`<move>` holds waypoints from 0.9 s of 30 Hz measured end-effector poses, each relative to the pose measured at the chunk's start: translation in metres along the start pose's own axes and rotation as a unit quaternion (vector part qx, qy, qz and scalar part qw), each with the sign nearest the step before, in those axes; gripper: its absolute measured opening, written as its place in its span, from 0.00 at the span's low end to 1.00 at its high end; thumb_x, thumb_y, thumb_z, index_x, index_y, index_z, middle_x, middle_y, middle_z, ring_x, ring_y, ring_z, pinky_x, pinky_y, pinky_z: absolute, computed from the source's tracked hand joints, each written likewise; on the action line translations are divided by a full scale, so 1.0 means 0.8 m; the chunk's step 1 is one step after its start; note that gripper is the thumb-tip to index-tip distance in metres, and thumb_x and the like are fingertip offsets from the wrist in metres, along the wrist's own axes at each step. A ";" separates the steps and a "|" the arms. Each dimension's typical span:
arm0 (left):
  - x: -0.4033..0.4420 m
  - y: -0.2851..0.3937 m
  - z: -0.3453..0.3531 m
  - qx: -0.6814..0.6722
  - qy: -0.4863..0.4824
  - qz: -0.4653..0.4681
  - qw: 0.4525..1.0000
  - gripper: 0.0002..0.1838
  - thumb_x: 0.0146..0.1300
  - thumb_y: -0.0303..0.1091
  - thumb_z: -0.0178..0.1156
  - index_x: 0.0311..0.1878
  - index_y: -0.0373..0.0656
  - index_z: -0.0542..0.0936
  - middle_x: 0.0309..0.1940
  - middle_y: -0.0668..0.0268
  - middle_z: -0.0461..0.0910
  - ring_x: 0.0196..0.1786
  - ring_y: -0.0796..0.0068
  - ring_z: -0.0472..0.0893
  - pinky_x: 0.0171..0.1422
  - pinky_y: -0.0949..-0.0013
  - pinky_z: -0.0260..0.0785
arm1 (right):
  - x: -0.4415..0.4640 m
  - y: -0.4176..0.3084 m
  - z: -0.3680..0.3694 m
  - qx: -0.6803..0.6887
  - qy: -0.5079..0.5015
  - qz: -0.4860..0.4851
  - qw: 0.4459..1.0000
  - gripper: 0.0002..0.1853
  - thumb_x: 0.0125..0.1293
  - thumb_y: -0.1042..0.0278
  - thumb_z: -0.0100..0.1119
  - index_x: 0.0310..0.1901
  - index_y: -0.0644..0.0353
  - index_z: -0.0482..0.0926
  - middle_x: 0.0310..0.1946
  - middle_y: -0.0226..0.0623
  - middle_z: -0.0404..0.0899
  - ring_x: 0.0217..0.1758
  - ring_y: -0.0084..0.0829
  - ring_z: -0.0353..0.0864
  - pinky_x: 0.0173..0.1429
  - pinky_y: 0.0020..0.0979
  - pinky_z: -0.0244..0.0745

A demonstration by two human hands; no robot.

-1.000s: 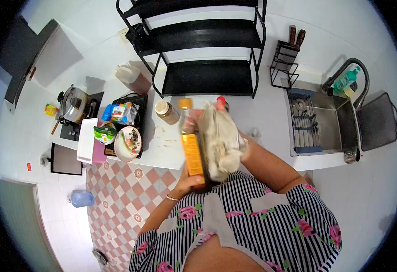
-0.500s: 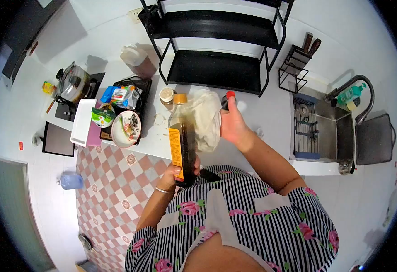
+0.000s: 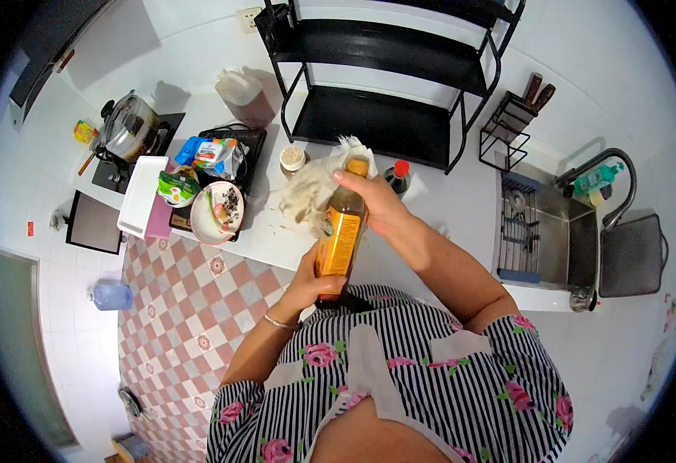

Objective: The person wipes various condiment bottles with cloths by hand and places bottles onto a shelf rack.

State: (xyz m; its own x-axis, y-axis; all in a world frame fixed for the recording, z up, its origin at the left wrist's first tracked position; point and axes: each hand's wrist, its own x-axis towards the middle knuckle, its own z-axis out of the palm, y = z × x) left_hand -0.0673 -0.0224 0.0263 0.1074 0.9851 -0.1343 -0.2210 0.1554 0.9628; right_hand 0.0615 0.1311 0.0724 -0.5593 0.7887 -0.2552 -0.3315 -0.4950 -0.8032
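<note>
A bottle of dark liquid with a yellow-orange label and an orange-yellow cap stands tilted in front of my body. My left hand is wrapped round its lower part. Near the neck, my right hand grips an off-white cloth against the bottle, its thumb lying across the front just below the cap. The cloth spreads behind and to the left of the bottle, and part of it is hidden. Just beyond my right hand, a dark bottle with a red cap stands on the counter. A small jar with a pale lid is left of the cloth.
A black shelf rack stands at the back of the counter. To the left are a plate with food scraps, packets, a white tray, a jug and a pot. On the right are a knife holder and a sink.
My right hand has brought the cloth left onto the bottle's upper part. The bottle has shifted right and turned, showing more of its label. The red-capped bottle is now less covered.
</note>
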 end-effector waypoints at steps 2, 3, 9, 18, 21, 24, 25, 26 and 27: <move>0.003 0.003 0.012 0.129 0.092 0.035 0.987 0.38 0.44 0.33 0.71 0.61 0.38 0.66 0.43 0.58 0.78 0.42 0.66 0.80 0.50 0.67 0.72 | 0.001 0.004 0.006 -0.049 0.034 -0.054 0.997 0.17 0.61 0.63 0.64 0.49 0.62 0.74 0.39 0.32 0.78 0.40 0.25 0.78 0.44 0.28 0.75; 0.003 0.017 0.019 0.226 0.140 0.037 0.963 0.38 0.44 0.34 0.71 0.61 0.38 0.66 0.42 0.56 0.78 0.42 0.64 0.80 0.49 0.66 0.73 | 0.001 0.008 0.011 -0.059 0.058 -0.069 0.994 0.18 0.62 0.62 0.64 0.50 0.61 0.74 0.39 0.32 0.78 0.41 0.25 0.78 0.44 0.28 0.75; 0.013 0.016 0.026 0.397 0.230 0.099 0.883 0.40 0.43 0.39 0.73 0.60 0.36 0.66 0.43 0.52 0.80 0.45 0.60 0.82 0.49 0.62 0.73 | -0.004 0.002 0.021 -0.028 0.054 -0.128 0.990 0.19 0.64 0.61 0.61 0.54 0.58 0.72 0.44 0.31 0.77 0.48 0.25 0.76 0.50 0.30 0.74; 0.013 0.024 -0.013 -0.088 -0.138 -0.094 0.982 0.38 0.43 0.38 0.74 0.58 0.37 0.68 0.43 0.60 0.78 0.46 0.67 0.79 0.55 0.62 0.72 | -0.005 -0.018 0.010 0.019 -0.115 -0.114 0.987 0.21 0.64 0.62 0.60 0.57 0.57 0.70 0.48 0.32 0.76 0.51 0.27 0.75 0.57 0.33 0.72; 0.016 0.017 0.010 0.104 0.041 -0.010 0.994 0.34 0.43 0.34 0.71 0.55 0.35 0.70 0.39 0.61 0.79 0.40 0.65 0.80 0.49 0.64 0.73 | -0.003 -0.017 0.012 -0.030 -0.037 -0.109 0.993 0.21 0.62 0.64 0.61 0.56 0.59 0.71 0.46 0.32 0.76 0.50 0.25 0.75 0.54 0.31 0.72; 0.027 -0.002 0.009 0.344 0.189 0.059 0.918 0.34 0.42 0.35 0.69 0.55 0.35 0.69 0.42 0.52 0.80 0.40 0.53 0.82 0.45 0.59 0.74 | 0.011 0.007 0.017 -0.135 0.103 -0.106 0.980 0.20 0.61 0.66 0.61 0.54 0.60 0.72 0.43 0.30 0.77 0.47 0.24 0.76 0.50 0.28 0.72; 0.033 -0.005 0.013 0.402 0.231 0.073 0.883 0.34 0.41 0.36 0.68 0.55 0.36 0.69 0.42 0.50 0.79 0.41 0.51 0.81 0.44 0.58 0.74 | 0.005 0.012 0.017 -0.160 0.079 -0.191 0.965 0.18 0.62 0.68 0.60 0.53 0.61 0.72 0.40 0.30 0.77 0.44 0.24 0.76 0.48 0.28 0.72; 0.035 -0.005 0.018 0.457 0.269 0.082 0.844 0.35 0.41 0.37 0.68 0.55 0.36 0.69 0.43 0.48 0.79 0.42 0.49 0.81 0.44 0.57 0.74 | 0.006 0.019 0.019 -0.180 0.104 -0.230 0.951 0.18 0.62 0.68 0.60 0.52 0.61 0.72 0.40 0.30 0.77 0.43 0.24 0.76 0.48 0.28 0.72; 0.039 -0.006 0.020 0.471 0.287 0.080 0.830 0.36 0.40 0.37 0.68 0.55 0.37 0.69 0.44 0.50 0.79 0.41 0.48 0.80 0.44 0.54 0.73 | 0.010 0.031 0.018 -0.199 0.127 -0.269 0.934 0.18 0.63 0.68 0.59 0.52 0.62 0.71 0.40 0.30 0.77 0.43 0.24 0.76 0.48 0.29 0.72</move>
State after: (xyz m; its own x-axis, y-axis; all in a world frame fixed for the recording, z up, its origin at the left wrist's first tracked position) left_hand -0.0476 0.0067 0.0211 -0.3890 0.9026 0.1845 0.6981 0.1581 0.6983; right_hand 0.0377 0.1198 0.0582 -0.1778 0.9704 0.1631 -0.1743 0.1321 -0.9758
